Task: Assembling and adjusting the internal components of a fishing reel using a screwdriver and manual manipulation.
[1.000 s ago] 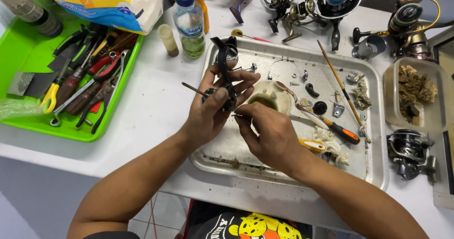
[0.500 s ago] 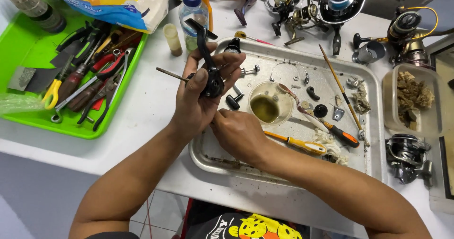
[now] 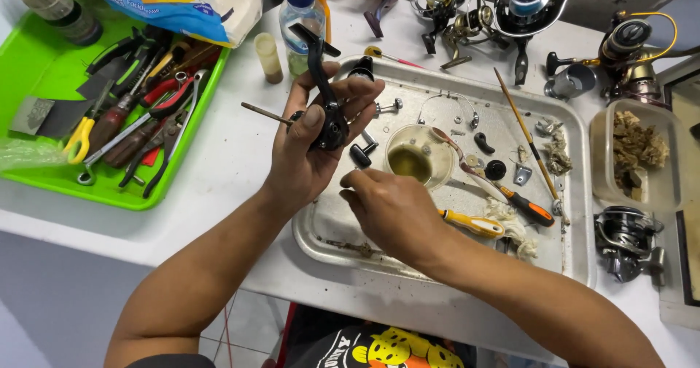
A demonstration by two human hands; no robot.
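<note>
A: What has the left hand [image 3: 310,149] got?

B: It is closed around a black fishing reel body [image 3: 326,109] with a thin metal shaft sticking out to the left. The thumb lies across the front, the fingers wrap round the back, and the reel's black stem points up and away. It is held in the air over the left edge of the dented silver metal tray [image 3: 576,193].

A: And the right hand [image 3: 394,211]?

B: It hovers palm down over the near left part of the tray, fingers curled loosely. I cannot tell whether it pinches anything; the fingertips are hidden under the hand.

A: What lies closest to it?

B: A yellow-handled screwdriver [image 3: 472,224] just to its right, touching the knuckle side, and a small clear plastic cup of yellowish oil [image 3: 413,158] just beyond the fingers. A short black cylinder part [image 3: 359,155] lies on the tray between the two hands.

A: Anything further along the tray?

B: An orange-and-black-handled screwdriver [image 3: 526,206], a long thin wooden-handled brush [image 3: 526,138] lying slantwise, and small black and metal parts scattered towards the far right corner.

A: Off the tray?

B: On the white counter [image 3: 219,171], at the left, a bright green plastic tray [image 3: 44,69] full of pliers and screwdrivers. At the far edge stands a clear plastic bottle with a blue cap [image 3: 299,18], with several spinning reels [image 3: 529,7] in a row beside it. A clear plastic tub of brownish scraps [image 3: 634,153] sits by the right edge.
</note>
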